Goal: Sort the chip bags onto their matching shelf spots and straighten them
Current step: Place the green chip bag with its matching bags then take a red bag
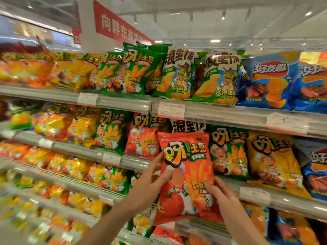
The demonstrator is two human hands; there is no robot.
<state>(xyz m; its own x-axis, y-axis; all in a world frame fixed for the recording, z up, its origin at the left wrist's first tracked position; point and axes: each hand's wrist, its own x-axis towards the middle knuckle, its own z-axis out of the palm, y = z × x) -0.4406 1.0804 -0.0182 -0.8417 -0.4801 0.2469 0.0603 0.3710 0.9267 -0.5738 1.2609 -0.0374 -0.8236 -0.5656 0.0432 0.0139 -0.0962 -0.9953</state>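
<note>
shop shelves of chip bags all round, red bag [185,174] held upright before the middle shelf [134,162], left hand [152,181] and right hand [221,195] pinching its sides; best slid left beside the matching red bag [143,137], squared up

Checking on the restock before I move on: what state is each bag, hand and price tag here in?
Red chip bag: upright, off the shelf, held in both hands.
Left hand: grips the bag's left edge.
Right hand: grips its lower right edge.
Red bag on middle shelf: upright, facing out.
Green bag beside the held one: upright, shelved.
Price tag: clipped on the shelf rail.
</note>
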